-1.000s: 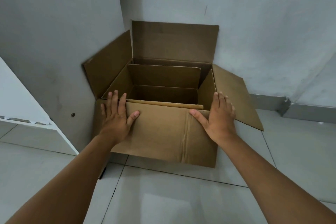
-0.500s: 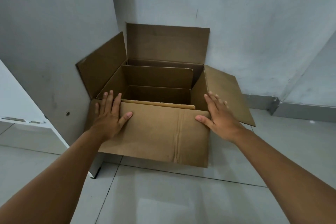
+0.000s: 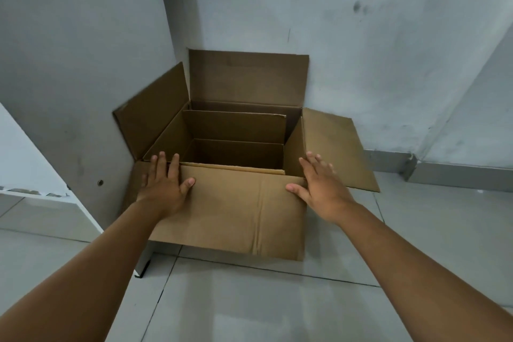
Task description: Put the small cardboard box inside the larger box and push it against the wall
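Note:
The larger brown cardboard box point(image 3: 230, 211) stands open on the tiled floor in a corner, its back flap flat against the grey wall point(image 3: 361, 50). Inside it sits the small cardboard box point(image 3: 236, 126), also open, with its rear flap upright. My left hand point(image 3: 163, 183) lies flat on the front flap near its left end, fingers spread. My right hand point(image 3: 319, 186) hovers at the front right corner with fingers apart, and whether it touches the cardboard I cannot tell. Neither hand holds anything.
A grey panel point(image 3: 69, 78) stands to the left, touching the box's left flap. A white board point(image 3: 25, 164) leans at far left. The right flap point(image 3: 336, 147) hangs outward over the floor. Light floor tiles point(image 3: 249, 300) lie in front, and a grey skirting point(image 3: 458, 175) runs at right.
My right hand has lifted off the front right corner and drawn slightly back. My left hand stays flat on the front flap. The view has drifted a little to the right.

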Motion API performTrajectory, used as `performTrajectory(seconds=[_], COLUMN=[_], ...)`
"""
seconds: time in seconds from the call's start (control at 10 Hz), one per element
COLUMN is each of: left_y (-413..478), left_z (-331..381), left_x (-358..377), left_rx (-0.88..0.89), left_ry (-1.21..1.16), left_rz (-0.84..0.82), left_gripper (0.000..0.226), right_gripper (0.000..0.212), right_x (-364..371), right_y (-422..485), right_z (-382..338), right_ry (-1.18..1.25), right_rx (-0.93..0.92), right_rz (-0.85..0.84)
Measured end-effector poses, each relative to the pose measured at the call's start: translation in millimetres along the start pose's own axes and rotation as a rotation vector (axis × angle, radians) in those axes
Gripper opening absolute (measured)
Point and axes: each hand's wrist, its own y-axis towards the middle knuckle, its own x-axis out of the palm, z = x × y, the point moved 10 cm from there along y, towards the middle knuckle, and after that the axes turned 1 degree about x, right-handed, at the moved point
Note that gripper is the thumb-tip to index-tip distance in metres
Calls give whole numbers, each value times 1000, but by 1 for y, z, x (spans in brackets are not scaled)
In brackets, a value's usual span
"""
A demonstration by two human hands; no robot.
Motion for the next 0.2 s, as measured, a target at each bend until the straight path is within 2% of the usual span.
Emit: performTrajectory(seconds=[0.1, 0.2], left_y=[-16, -35], left_z=[11, 41], left_x=[-4, -21], left_rx=[-25, 63], left_ry=[-78, -103], left_rz=[-65, -34], left_gripper=[66, 55], right_gripper=[61, 55], right_x=[-13, -36], right_y=[-16, -34], right_z=[1, 4], right_ry=[65, 72], right_rx=[15, 21], right_rz=[-16, -2])
